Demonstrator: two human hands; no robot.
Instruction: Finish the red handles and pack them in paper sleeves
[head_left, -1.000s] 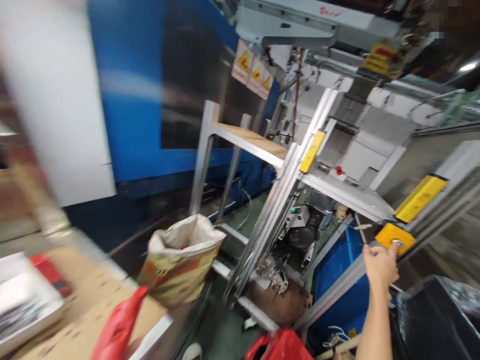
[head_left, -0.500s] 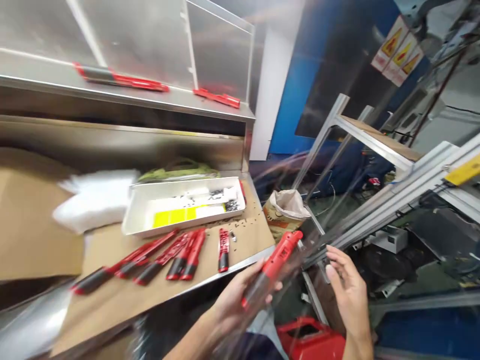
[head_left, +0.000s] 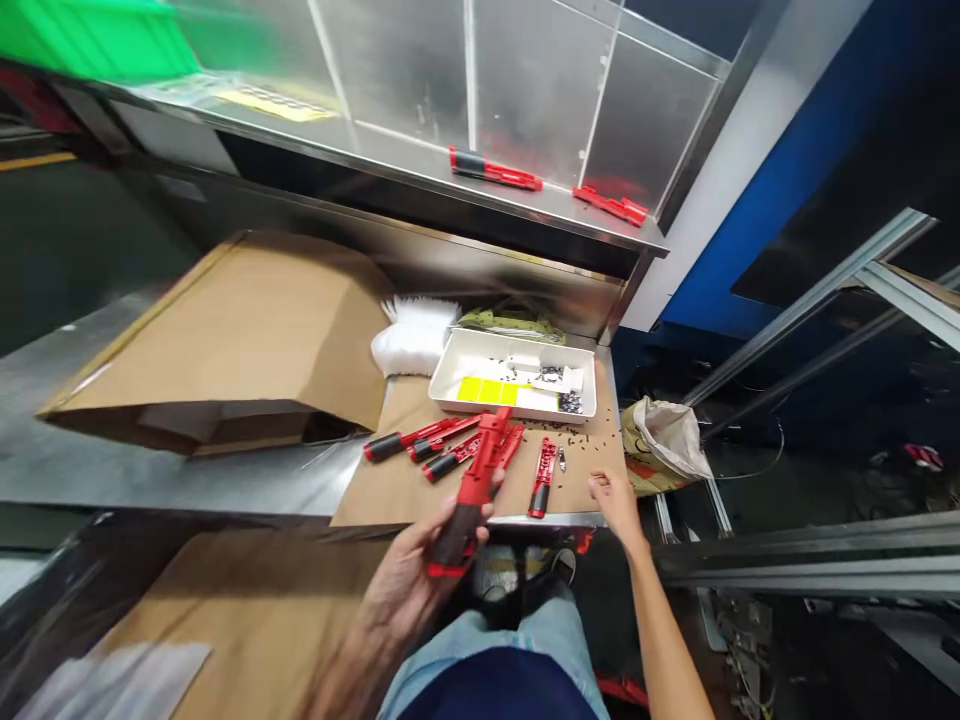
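The left hand (head_left: 401,572) was clamped on a red-and-black tool handle (head_left: 469,490) above a cardboard-covered bench (head_left: 397,420); the right hand (head_left: 616,503) hung open at the bench's edge. Beyond them lay more handles (head_left: 420,442), a white tray (head_left: 510,375) of black screws (head_left: 570,403), a steel shelf (head_left: 525,205) and a blue machine (head_left: 720,290).

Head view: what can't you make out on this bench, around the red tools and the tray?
In the head view:
- Grip of the red-and-black tool: partly hidden by the left hand.
- Small dark pieces in the white tray: too small to identify.
- Green bin: cut off by the top edge and blurred.
- Green packet: partly hidden behind the tray.
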